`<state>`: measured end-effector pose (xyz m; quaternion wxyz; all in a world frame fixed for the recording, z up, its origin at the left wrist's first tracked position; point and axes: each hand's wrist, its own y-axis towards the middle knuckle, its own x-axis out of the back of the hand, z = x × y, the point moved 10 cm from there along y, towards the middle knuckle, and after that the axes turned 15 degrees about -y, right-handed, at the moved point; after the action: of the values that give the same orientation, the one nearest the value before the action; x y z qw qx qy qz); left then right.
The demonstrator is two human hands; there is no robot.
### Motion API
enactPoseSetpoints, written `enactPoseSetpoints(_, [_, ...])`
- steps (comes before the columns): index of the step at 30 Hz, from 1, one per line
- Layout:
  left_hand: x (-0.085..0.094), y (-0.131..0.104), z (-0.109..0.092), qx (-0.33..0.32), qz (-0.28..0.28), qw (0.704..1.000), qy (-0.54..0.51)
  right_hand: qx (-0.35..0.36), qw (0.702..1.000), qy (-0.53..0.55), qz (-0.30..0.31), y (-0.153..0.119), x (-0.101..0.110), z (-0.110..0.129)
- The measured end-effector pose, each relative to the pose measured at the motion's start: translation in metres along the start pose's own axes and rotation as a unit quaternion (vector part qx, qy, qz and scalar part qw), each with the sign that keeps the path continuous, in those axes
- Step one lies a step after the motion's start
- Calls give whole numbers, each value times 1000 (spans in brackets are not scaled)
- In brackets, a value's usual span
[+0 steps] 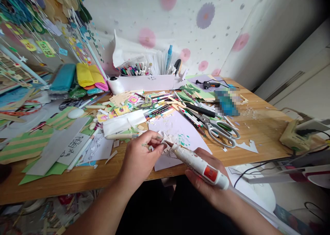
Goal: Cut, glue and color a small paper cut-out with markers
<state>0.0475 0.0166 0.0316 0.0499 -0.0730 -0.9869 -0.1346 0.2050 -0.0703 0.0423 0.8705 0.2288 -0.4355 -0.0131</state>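
In the head view, the left hand [140,156] pinches a small white piece [164,147] between thumb and fingers, and the right hand [208,187] is wrapped around what looks like a pen-style hot glue gun [193,161], its nozzle [168,143] pointing at that pinch. To do this well, I would hold the piece by its very edge, since the fingertips are close to a tip that may be hot. Resting the wrists on the desk [257,125] would probably steady both hands; a light, even squeeze should limit drips and strings. Whether the nozzle touches the piece, I cannot tell.

The white piece lies at the left hand's fingertips, just in front of the nozzle, above a pale lilac sheet [197,138] with green marks [184,139] on it. The glue gun slants from the right palm towards the left hand. Scissors [209,125] rest on the desk beyond the right hand, beside scattered pens.
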Motion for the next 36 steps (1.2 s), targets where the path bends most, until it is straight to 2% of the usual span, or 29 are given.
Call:
enactPoseSetpoints(7, [-1,2,-7,-14,-1,1000,13,-6,1000,-2,15,-1,-3,-5])
enactPoseSetpoints(14, [0,0,-10,2,-3,1000,3,12,1000,-24,2,0,3,0])
enactPoseSetpoints(22, [-8,-3,3,56,51,994,-81,37,999,-28,-25,0,9,4])
enactPoseSetpoints(29, [-7,-3,-4,19,48,997,-57,50,997,-50,-14,2,9,8])
enactPoseSetpoints(33, [-5,-2,-12,-22,50,998,-1,18,998,-66,-12,3,10,-8])
enactPoseSetpoints(36, [-8,-1,-16,-57,60,995,59,-69,997,-26,-25,-1,13,-44])
